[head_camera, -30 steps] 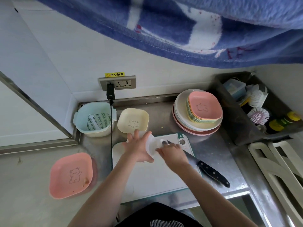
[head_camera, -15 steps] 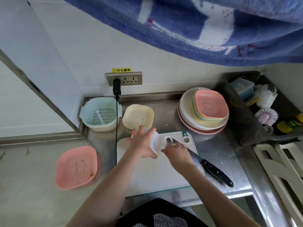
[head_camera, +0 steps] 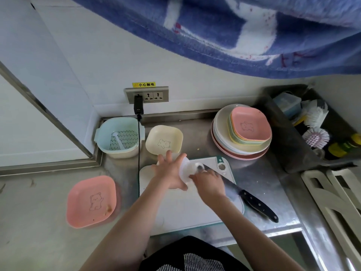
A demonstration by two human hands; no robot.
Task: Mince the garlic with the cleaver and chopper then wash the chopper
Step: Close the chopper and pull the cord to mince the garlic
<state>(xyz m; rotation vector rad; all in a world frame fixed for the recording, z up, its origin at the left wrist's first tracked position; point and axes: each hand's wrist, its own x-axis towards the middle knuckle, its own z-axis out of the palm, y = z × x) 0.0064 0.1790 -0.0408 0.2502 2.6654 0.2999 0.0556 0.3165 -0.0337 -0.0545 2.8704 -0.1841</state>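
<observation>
A white cutting board [head_camera: 187, 210] lies on the steel counter in front of me. My left hand [head_camera: 171, 173] holds a white translucent chopper cup [head_camera: 185, 169] tilted on its side over the board's far end, its mouth facing right. My right hand [head_camera: 208, 182] reaches to that mouth, its fingertips at the rim; what they do there is hidden. A black-handled cleaver [head_camera: 252, 202] lies along the board's right edge, blade pointing up-left, handle on the counter. No garlic is visible.
A cream bear dish [head_camera: 164, 139] and a blue strainer basket [head_camera: 119, 136] stand behind the board, a pink bear dish [head_camera: 90, 201] to its left. Stacked plates [head_camera: 242, 133] sit at back right beside a dark bin with brushes [head_camera: 314, 132]. A black cable [head_camera: 139, 153] hangs from the wall socket.
Both hands stay at the chopper cup with only slight shifts; the view has drifted a little. The cleaver has not moved.
</observation>
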